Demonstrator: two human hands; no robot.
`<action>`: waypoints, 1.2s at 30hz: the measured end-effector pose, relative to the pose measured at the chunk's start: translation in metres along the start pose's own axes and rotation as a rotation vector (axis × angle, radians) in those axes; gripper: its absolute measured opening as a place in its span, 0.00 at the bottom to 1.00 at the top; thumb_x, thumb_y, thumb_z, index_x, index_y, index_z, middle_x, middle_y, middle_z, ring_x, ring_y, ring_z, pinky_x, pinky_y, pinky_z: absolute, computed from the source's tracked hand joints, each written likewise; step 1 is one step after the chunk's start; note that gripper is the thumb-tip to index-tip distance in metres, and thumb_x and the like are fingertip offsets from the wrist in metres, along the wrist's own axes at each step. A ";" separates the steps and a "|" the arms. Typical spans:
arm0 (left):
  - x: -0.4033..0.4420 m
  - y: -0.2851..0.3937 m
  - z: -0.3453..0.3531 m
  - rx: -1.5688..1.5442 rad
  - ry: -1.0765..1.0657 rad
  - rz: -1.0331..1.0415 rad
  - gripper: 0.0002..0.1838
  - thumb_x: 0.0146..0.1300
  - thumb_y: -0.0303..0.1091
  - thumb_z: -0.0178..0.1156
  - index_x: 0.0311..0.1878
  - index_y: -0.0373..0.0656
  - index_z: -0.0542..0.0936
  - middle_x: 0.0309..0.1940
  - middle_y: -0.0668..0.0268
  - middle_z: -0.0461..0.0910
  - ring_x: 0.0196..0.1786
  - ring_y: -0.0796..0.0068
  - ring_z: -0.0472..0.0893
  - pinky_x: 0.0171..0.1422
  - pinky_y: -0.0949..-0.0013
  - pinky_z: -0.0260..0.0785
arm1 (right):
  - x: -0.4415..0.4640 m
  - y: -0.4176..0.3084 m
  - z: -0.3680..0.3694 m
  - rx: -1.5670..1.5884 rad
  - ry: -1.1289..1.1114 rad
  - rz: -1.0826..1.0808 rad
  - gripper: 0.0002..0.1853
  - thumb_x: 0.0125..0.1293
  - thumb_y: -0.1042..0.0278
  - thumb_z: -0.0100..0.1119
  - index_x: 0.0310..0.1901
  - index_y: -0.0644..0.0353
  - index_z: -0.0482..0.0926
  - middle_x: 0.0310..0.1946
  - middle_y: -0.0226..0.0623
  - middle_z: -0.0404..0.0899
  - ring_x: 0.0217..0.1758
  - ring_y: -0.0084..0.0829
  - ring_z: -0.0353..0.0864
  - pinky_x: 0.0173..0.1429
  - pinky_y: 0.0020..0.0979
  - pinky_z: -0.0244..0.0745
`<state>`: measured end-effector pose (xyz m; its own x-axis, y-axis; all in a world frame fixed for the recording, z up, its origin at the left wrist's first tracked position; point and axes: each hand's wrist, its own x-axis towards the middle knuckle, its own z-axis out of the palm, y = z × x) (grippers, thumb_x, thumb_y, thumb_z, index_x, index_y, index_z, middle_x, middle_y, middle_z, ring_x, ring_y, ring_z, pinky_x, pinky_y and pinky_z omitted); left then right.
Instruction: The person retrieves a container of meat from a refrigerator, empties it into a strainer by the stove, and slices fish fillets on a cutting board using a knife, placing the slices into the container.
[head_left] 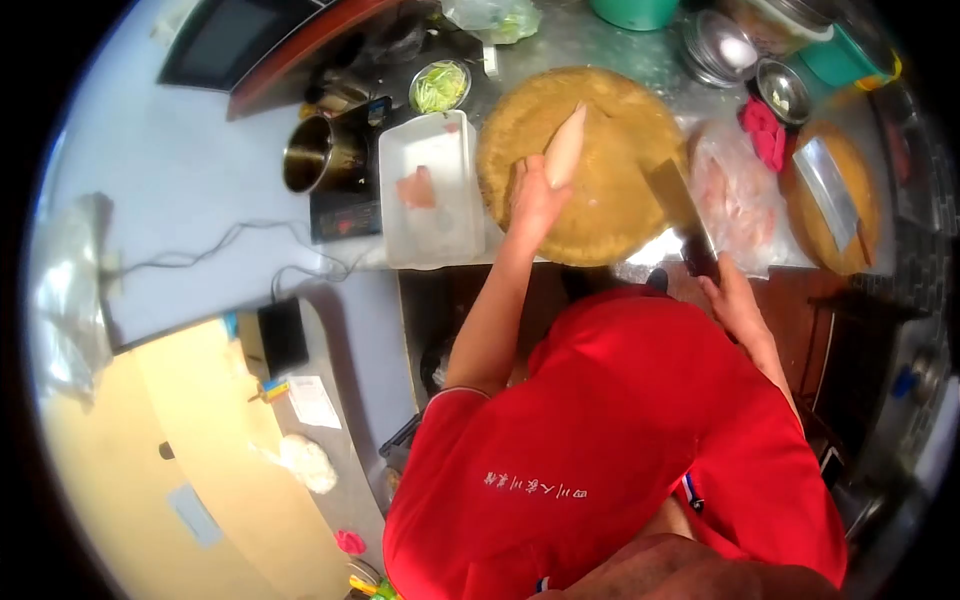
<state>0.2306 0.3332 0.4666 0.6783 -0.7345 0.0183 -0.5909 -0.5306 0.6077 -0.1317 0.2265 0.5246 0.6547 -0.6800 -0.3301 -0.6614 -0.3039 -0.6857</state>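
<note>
A long pale piece of meat lies on the round wooden chopping board. My left hand has its fingers wrapped round the lower end of the piece. At the board's right edge, my right hand grips the dark handle of a cleaver, whose blade rests over the board's rim, apart from the meat. Left of the board, a white plastic tray holds a small pink piece of meat.
A bag of pink meat lies right of the board. Beyond it, another cleaver rests on a second round board. Behind stand a bowl of shredded greens, metal bowls and a green tub. A metal pot stands left.
</note>
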 end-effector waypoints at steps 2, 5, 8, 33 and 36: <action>-0.001 0.010 -0.001 -0.042 0.011 0.072 0.25 0.54 0.31 0.73 0.55 0.37 0.79 0.52 0.46 0.80 0.59 0.44 0.78 0.64 0.49 0.72 | 0.000 0.000 0.000 0.010 -0.015 0.016 0.16 0.74 0.68 0.64 0.52 0.67 0.68 0.43 0.65 0.80 0.49 0.68 0.79 0.51 0.51 0.75; -0.006 0.016 -0.004 0.010 0.016 0.236 0.22 0.53 0.25 0.69 0.54 0.39 0.79 0.52 0.49 0.80 0.58 0.43 0.77 0.64 0.50 0.72 | -0.003 -0.007 -0.004 0.015 -0.016 0.038 0.16 0.74 0.68 0.64 0.52 0.66 0.68 0.41 0.64 0.80 0.46 0.66 0.79 0.49 0.50 0.75; -0.006 0.006 -0.017 0.041 -0.082 0.400 0.20 0.51 0.20 0.64 0.51 0.40 0.80 0.52 0.52 0.80 0.58 0.44 0.78 0.64 0.51 0.71 | -0.003 -0.002 -0.002 0.086 -0.030 0.121 0.15 0.74 0.69 0.65 0.51 0.66 0.69 0.36 0.61 0.80 0.38 0.59 0.78 0.44 0.47 0.74; 0.027 -0.039 0.005 -0.288 0.236 0.230 0.06 0.61 0.16 0.60 0.36 0.39 0.78 0.49 0.56 0.79 0.51 0.52 0.81 0.54 0.60 0.76 | 0.120 -0.128 0.003 -0.376 -0.160 -0.518 0.14 0.73 0.68 0.61 0.49 0.63 0.67 0.35 0.59 0.82 0.41 0.63 0.82 0.45 0.56 0.77; 0.023 -0.038 0.008 -0.324 0.261 0.224 0.06 0.62 0.15 0.59 0.35 0.37 0.77 0.44 0.57 0.80 0.48 0.53 0.82 0.52 0.62 0.76 | 0.114 -0.140 0.009 -0.340 -0.156 -0.531 0.13 0.73 0.68 0.61 0.49 0.64 0.66 0.36 0.59 0.82 0.40 0.64 0.82 0.45 0.56 0.77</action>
<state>0.2655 0.3329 0.4376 0.6610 -0.6633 0.3508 -0.5967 -0.1812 0.7818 0.0388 0.1979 0.5768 0.9531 -0.2818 -0.1105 -0.2951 -0.7841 -0.5460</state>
